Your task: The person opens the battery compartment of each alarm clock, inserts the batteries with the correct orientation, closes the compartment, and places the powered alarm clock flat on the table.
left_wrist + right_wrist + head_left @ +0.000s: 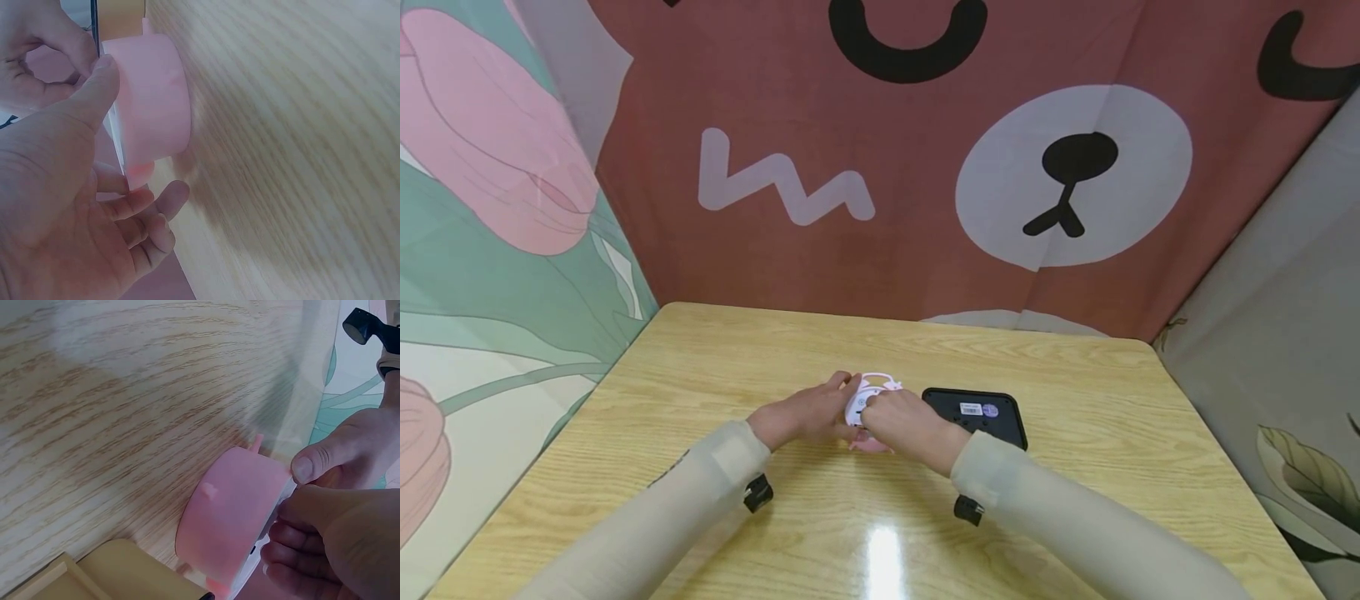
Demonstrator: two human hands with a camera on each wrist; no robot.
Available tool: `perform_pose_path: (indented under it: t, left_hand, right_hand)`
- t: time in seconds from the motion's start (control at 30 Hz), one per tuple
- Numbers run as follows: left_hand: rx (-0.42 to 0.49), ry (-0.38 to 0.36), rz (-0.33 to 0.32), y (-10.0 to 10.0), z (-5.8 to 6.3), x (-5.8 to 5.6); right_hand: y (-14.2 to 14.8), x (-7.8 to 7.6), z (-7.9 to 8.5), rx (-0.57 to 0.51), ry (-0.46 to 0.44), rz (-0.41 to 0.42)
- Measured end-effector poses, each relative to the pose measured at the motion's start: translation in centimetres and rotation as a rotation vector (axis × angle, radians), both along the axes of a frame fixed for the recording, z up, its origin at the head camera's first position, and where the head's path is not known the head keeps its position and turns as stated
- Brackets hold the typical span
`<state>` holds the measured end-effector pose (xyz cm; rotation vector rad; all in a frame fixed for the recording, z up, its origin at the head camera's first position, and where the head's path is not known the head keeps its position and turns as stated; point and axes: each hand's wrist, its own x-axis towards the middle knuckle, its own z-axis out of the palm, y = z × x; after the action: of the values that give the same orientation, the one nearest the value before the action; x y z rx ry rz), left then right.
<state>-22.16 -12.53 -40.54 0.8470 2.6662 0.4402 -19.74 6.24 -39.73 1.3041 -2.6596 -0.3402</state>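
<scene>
A small pink alarm clock (872,445) with a white back (854,408) and a white top handle (877,376) sits near the middle of the table. My left hand (816,410) steadies it from the left, with the thumb (105,70) on the rim and fingers below. Against the back, my right hand (910,427) has curled fingers, thumb and forefinger pinching at a small part that they hide. Seen from the right wrist, the pink casing (234,509) rests on the tabletop, tilted in that view.
Right of the clock lies a black rectangular object (1011,417) with a white label and a round purple sticker; the right wrist view shows a tan, box-like side (119,575). The wooden table (737,350) meets a bear-print cloth (910,267) behind it.
</scene>
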Motion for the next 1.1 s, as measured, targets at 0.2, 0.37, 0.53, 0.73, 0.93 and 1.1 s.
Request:
perform_pose_path:
  t: [0.2, 0.37, 0.53, 0.73, 0.93, 1.1]
  left_hand:
    - [0.006, -0.013, 0.01, -0.1, -0.1, 0.0]
    - [0.009, -0.02, 0.009, -0.1, 0.0, 0.0]
    - [0.017, -0.013, -0.008, -0.1, -0.1, 0.0]
    - [0.022, -0.019, -0.006, -0.1, 0.0, 0.0]
    - [0.012, -0.025, 0.0, 0.0, 0.0, 0.0]
    - [0.012, -0.029, 0.006, 0.1, 0.1, 0.0]
  right_hand:
    - [0.0, 0.0, 0.1, 0.011, -0.029, 0.0]
    - [0.2, -0.1, 0.1, -0.043, -0.129, -0.045]
    - [0.5, -0.3, -0.2, -0.141, -0.206, -0.055]
    - [0.6, -0.7, -0.3, -0.232, -0.278, -0.084]
    - [0.7, -1.0, -0.3, -0.276, -0.342, -0.102]
    - [0.7, -1.2, -0.3, -0.272, -0.342, -0.063]
